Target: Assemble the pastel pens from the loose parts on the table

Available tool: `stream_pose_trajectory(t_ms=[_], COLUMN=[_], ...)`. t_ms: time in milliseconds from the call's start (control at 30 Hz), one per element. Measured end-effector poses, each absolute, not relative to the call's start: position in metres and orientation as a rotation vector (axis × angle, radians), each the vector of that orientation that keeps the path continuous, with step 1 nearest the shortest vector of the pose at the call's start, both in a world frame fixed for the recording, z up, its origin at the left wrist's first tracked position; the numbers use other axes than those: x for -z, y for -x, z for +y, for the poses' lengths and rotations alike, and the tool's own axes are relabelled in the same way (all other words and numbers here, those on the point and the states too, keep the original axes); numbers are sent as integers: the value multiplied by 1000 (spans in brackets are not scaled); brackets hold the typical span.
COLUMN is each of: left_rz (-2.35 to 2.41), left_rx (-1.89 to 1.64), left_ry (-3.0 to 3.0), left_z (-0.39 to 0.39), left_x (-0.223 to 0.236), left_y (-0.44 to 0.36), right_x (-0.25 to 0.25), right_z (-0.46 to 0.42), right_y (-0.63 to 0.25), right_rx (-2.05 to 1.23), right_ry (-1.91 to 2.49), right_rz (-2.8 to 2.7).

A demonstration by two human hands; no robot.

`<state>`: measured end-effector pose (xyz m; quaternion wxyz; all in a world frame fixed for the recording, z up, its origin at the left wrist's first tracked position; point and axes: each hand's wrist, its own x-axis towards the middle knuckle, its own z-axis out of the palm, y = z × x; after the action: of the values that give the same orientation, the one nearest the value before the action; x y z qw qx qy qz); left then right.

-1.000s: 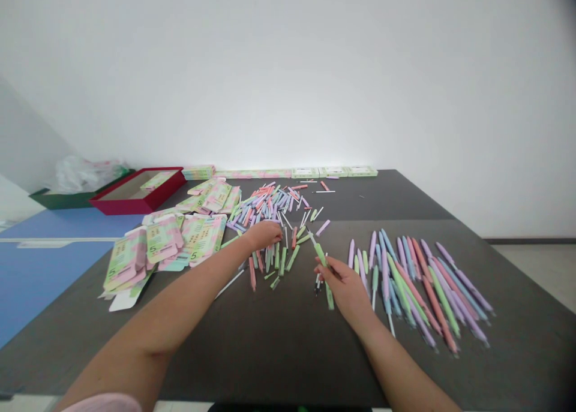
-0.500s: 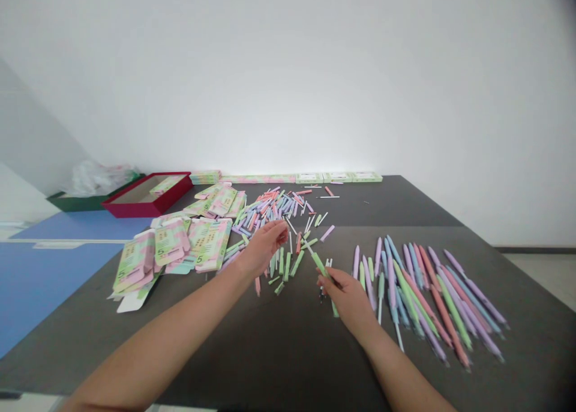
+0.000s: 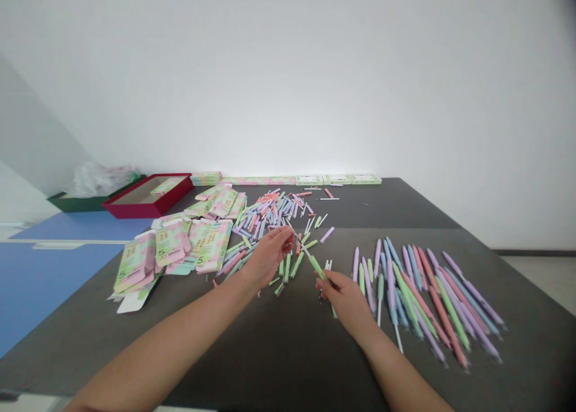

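My right hand is closed around a green pen barrel. A thin pale refill sticks out of its upper end, pointing up and left. My left hand is in a pinch just left of that refill's tip. Something small, thin and dark shows at its fingertips, too small to name. Beneath and beyond my left hand spreads a pile of pastel pen parts, with loose green barrels close by. To the right of my right hand lie rows of pens in purple, blue, green and red.
Flattened printed cartons are heaped on the left of the dark table. Behind them are a red tray and a green tray holding a clear plastic bag. Small boxes line the wall.
My left hand has moved slightly right and down, bringing its pinched fingertips to the tip of the refill. My right hand holds the green barrel in nearly the same place.
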<state>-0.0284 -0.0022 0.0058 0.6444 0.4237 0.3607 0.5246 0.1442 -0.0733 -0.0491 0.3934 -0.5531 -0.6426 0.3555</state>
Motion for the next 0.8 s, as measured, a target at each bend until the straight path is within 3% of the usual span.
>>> stream_pose_trajectory(t_ms=[800], left_rz=[856], left_rx=[-1207], left_ry=[-1036], left_z=[-4], left_x=[-6], left_y=[26], right_x=[49], right_z=[-72], right_y=[-143], right_rx=[-920], right_ry=[1422], right_rz=[-1624])
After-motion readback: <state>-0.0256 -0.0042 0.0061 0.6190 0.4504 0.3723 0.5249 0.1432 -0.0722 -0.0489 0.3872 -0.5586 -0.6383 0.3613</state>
